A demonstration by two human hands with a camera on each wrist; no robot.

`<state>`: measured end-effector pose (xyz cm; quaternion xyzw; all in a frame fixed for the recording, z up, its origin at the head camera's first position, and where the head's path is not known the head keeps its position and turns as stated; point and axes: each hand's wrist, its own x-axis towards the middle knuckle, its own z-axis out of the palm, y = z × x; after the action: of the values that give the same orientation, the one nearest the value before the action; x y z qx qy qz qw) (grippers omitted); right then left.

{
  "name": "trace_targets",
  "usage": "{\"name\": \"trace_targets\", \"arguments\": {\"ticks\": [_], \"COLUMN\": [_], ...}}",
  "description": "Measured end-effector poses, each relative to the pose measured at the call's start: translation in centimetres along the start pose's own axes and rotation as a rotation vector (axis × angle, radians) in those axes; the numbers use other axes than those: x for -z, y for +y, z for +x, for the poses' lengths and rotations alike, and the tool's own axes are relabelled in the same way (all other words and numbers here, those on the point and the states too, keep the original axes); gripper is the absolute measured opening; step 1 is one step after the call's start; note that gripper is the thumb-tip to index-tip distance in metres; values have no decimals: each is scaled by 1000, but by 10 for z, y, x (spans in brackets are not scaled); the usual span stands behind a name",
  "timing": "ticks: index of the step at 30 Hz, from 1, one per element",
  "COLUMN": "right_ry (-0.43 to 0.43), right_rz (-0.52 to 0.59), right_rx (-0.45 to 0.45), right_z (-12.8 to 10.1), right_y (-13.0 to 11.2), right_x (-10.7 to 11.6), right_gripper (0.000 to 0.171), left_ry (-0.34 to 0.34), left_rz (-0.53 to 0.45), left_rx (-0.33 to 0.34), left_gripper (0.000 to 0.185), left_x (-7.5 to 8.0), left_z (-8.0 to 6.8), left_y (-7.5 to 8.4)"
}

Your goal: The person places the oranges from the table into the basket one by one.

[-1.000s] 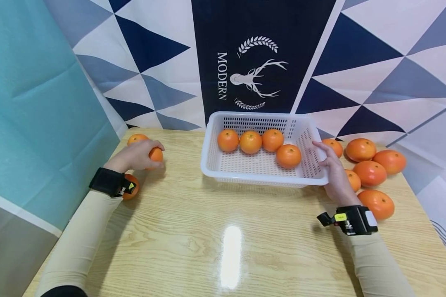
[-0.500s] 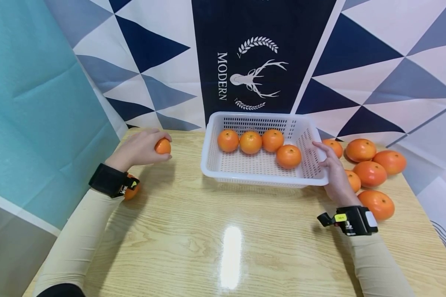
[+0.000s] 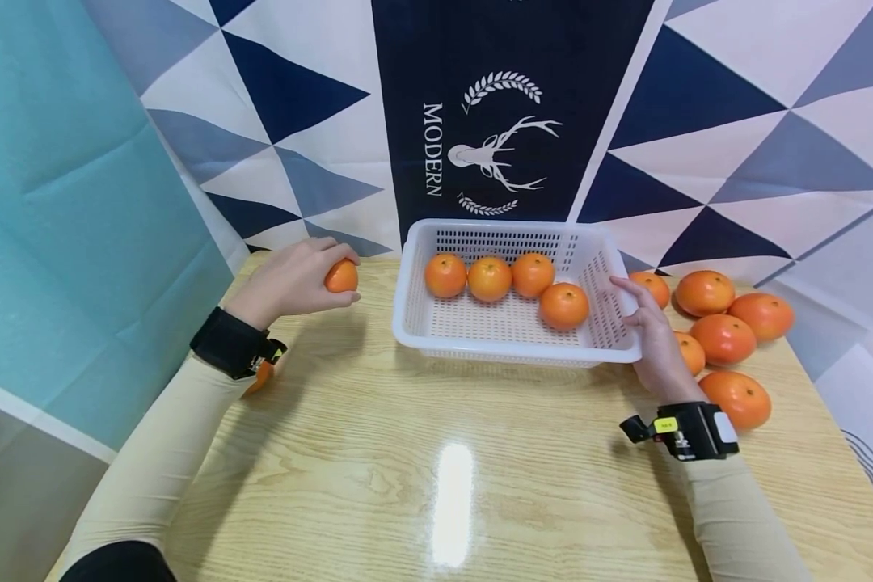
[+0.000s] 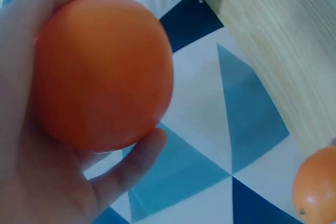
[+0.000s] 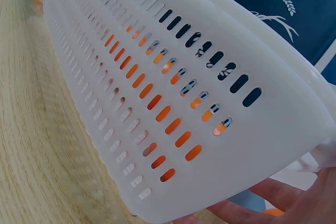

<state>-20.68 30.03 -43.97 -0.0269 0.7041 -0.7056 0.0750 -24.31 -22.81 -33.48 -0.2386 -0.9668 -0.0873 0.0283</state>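
Observation:
My left hand (image 3: 287,281) grips an orange (image 3: 343,276) over the table's back left, left of the white basket (image 3: 509,353). In the left wrist view the fingers and thumb wrap around this orange (image 4: 105,72). My right hand (image 3: 658,347) holds the basket's right end, fingers at the rim. Seen from the right wrist, the basket's slotted side (image 5: 173,98) fills the view, with fingers (image 5: 286,198) under its near corner. Several oranges (image 3: 490,279) lie inside the basket, most in a row along the back.
Another orange (image 3: 260,378) sits on the table, partly hidden under my left wrist. Right of the basket lie several orange-red fruits (image 3: 723,339), close beside my right hand and wrist. A patterned cloth (image 3: 495,105) hangs behind the wooden table (image 3: 378,453).
My left hand has moved right and a little toward the back, raising the orange off the table. My right hand and the basket have stayed in place.

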Motion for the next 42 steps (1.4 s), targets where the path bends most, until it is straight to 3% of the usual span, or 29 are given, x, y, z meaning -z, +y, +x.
{"name": "trace_targets", "arguments": {"ticks": [7, 22, 42], "right_ry": [-3, 8, 7], "right_rz": [-1, -2, -25], "right_rx": [-8, -13, -10], "right_z": [0, -1, 0], "right_y": [0, 0, -2], "right_x": [0, -1, 0], "right_gripper": [74, 75, 75], "left_ry": [11, -52, -129], "left_rz": [15, 44, -14], "left_rx": [-71, -257, -357], "left_gripper": [56, 56, 53], "left_x": [3, 3, 5], "left_z": [14, 58, 105], "left_y": [19, 70, 122]}}
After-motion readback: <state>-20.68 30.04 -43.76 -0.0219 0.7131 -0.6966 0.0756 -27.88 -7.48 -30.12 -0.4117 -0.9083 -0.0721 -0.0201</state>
